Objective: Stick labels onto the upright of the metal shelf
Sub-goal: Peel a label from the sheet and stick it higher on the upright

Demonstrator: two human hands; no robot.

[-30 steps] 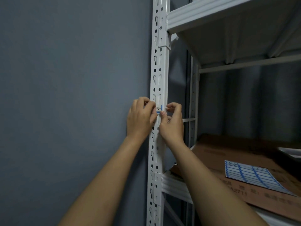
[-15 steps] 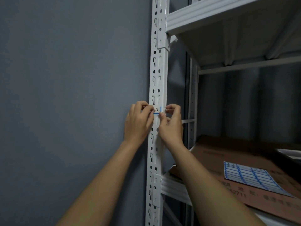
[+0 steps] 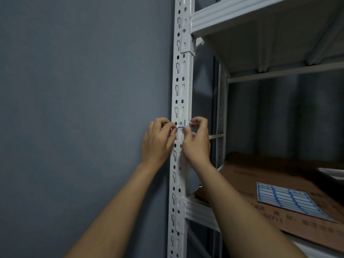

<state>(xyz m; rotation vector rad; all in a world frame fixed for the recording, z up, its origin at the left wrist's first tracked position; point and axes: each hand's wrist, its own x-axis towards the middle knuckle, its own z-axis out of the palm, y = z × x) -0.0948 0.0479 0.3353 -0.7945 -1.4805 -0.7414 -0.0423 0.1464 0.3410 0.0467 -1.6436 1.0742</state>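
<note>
Both hands meet at one small white label with a blue border and black handwriting [image 3: 181, 124], which lies flat across the front face of the white perforated metal upright [image 3: 181, 86] of the shelf, about halfway between the two shelf levels in view. On one end, the left hand [image 3: 158, 142] curls its fingers and pinches the label's left edge against the post; on the other, the right hand [image 3: 197, 140] does the same, thumb tip at the lower right corner and forefinger bent over the upright's right edge. Left of the post stands a plain grey-blue wall [image 3: 83, 108]. Right and lower, a flat brown cardboard sheet [image 3: 279, 183] covers the lower white shelf [image 3: 201, 211], and a blue-and-white sheet of blank labels [image 3: 286, 200] lies on it, well apart from the hands.
</note>
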